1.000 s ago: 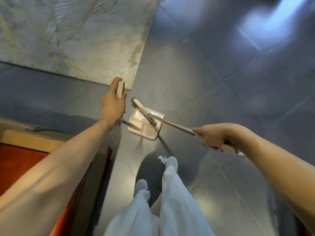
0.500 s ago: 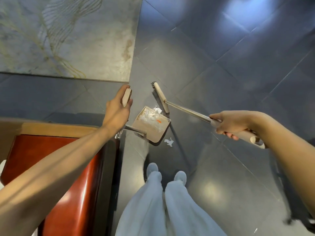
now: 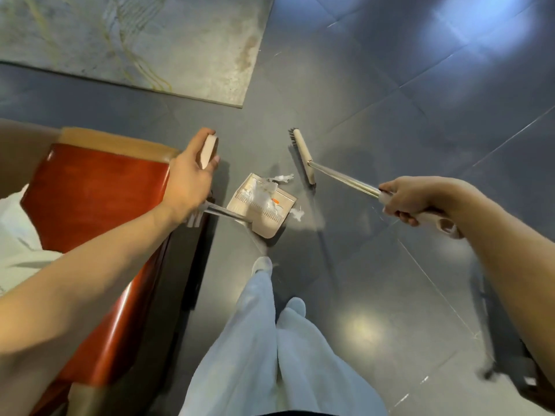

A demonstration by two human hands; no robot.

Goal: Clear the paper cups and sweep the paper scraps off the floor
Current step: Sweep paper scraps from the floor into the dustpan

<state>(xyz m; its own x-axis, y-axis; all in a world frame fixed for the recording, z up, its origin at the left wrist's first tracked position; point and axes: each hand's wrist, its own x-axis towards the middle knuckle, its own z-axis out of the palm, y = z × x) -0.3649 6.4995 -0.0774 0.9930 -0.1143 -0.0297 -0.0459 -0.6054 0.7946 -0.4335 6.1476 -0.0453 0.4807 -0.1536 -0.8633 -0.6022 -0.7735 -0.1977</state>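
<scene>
A beige dustpan (image 3: 270, 220) sits on the dark tile floor and holds white paper scraps (image 3: 261, 193). My left hand (image 3: 189, 181) grips the beige top of the dustpan's long handle (image 3: 208, 151). More white scraps lie on the floor, one at the pan's far edge (image 3: 283, 179) and one at its right side (image 3: 297, 214). My right hand (image 3: 405, 199) grips the beige handle of a broom with a metal shaft. The broom head (image 3: 303, 159) rests on the floor just right of the dustpan, apart from it. No paper cups are in view.
A red leather seat (image 3: 90, 205) with a tan wooden frame stands at my left, close to the dustpan. A grey patterned rug (image 3: 150, 40) lies at the upper left. My legs in light trousers (image 3: 264, 340) stand below the dustpan. A dark object (image 3: 510, 355) sits at the lower right.
The broom head has lifted out of the dustpan and swung to its right. Scraps now lie in the pan. The view has shifted, bringing the red seat closer.
</scene>
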